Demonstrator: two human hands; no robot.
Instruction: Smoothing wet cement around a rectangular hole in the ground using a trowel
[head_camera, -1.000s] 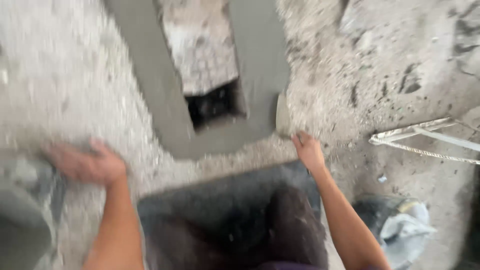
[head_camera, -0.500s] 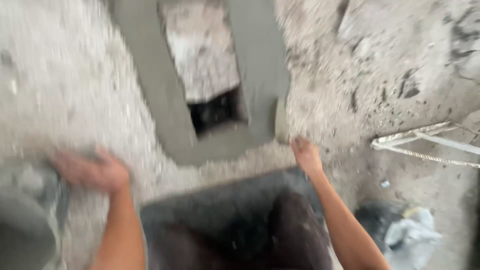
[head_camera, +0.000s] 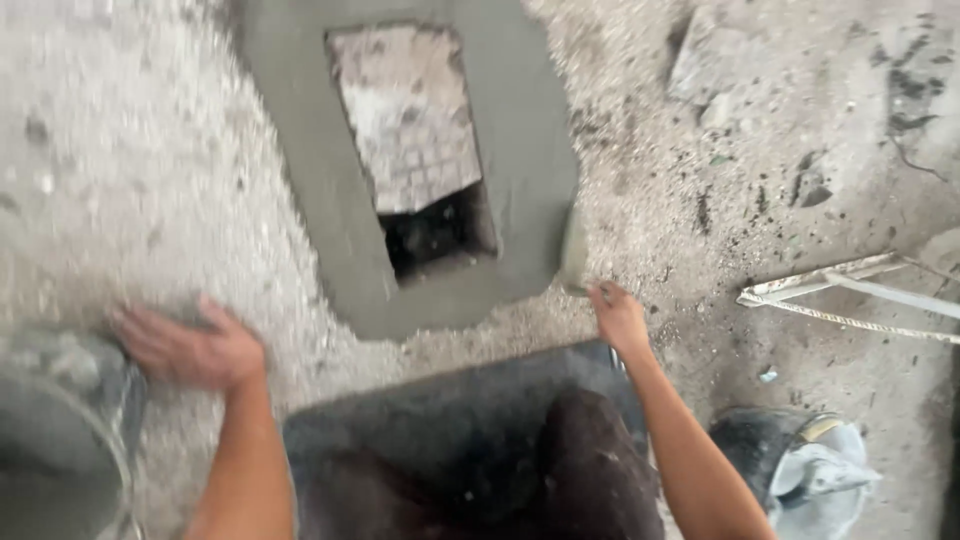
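Right hand (head_camera: 620, 318) low and right of centre, fingers closed around the handle of a trowel (head_camera: 574, 252), its blade lying on the right edge of the wet cement frame (head_camera: 330, 220). Frame running up the middle of the view around a rectangular hole (head_camera: 425, 150), dark at its lower end. Bare gritty floor (head_camera: 120, 170) wide open to the left of the frame; rubble-strewn ground to the right as far as a pale metal bar (head_camera: 850, 285) at the right edge. Left hand (head_camera: 195, 348) at lower left, blurred, spread flat beside the rim of a grey bucket (head_camera: 60, 440); hold on anything impossible to tell. Dark slab (head_camera: 440, 420) along the bottom, between both arms.

Against half a second ago: left hand slightly further right of the bucket, right hand and trowel unchanged at the frame's edge.
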